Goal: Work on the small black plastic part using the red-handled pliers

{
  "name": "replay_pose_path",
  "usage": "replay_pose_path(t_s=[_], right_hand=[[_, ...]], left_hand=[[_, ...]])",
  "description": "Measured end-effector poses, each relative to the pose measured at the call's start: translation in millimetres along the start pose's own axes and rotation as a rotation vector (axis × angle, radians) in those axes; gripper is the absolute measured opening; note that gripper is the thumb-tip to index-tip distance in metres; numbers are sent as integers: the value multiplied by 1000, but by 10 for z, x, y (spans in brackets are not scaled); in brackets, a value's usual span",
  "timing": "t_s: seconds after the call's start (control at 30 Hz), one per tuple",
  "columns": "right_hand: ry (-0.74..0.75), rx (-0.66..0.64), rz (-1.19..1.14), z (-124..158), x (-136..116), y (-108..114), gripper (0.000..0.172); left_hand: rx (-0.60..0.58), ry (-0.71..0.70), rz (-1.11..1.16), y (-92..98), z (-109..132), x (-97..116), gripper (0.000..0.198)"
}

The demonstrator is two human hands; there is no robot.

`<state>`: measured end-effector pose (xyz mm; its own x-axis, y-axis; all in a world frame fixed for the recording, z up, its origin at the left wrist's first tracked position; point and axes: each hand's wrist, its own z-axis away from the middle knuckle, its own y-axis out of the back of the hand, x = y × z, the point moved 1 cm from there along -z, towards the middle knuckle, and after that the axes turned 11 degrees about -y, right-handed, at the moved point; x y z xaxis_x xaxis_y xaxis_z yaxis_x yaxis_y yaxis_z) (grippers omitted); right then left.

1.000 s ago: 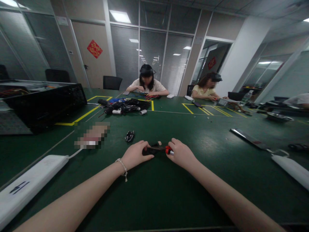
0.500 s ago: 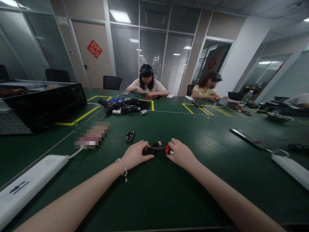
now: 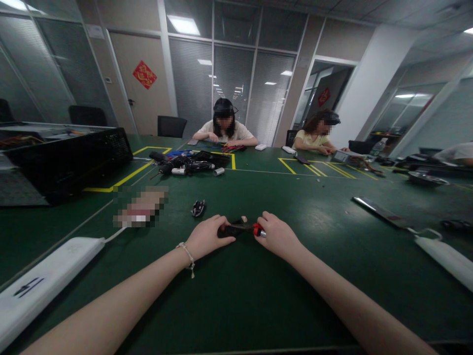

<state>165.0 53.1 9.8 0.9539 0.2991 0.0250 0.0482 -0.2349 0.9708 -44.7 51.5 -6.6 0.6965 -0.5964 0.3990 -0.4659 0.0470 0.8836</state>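
Note:
My left hand (image 3: 207, 236) is closed around a small black object (image 3: 231, 230), pinning it low over the green tabletop, thumb on the near side. What kind of object it is cannot be made out. In my right hand (image 3: 277, 232) is a screwdriver (image 3: 258, 229) with a red and silver handle, the fingers wrapped round it. Its thin dark shaft points left and meets the black object. Just behind them lies a small beige piece (image 3: 244, 219). Beyond my left hand sits a small bundle of black and silver parts (image 3: 198, 208).
White power banks (image 3: 48, 286) lie left and right (image 3: 443, 259), cabled to a blurred phone (image 3: 142, 207) and a dark phone (image 3: 380, 212). A black computer case (image 3: 70, 165) stands left. Black cables (image 3: 192, 162) are heaped farther back. Two people (image 3: 224, 130) sit across the green table (image 3: 236, 305).

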Motion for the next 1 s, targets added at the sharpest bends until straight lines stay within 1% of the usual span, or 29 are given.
replay_pose_path(t_s=[0.2,0.83,1.0], right_hand=[[7,0,-2,-2,-9,-5,25],[1,18,-22,-4,-6,2,23],[12,27,-8,3,6,-11,23]], left_hand=[[-12,16,1,10,0,16,32],[6,-4,15,2,0,-13,30],[5,-9,-11,-1,-6,-10,31]])
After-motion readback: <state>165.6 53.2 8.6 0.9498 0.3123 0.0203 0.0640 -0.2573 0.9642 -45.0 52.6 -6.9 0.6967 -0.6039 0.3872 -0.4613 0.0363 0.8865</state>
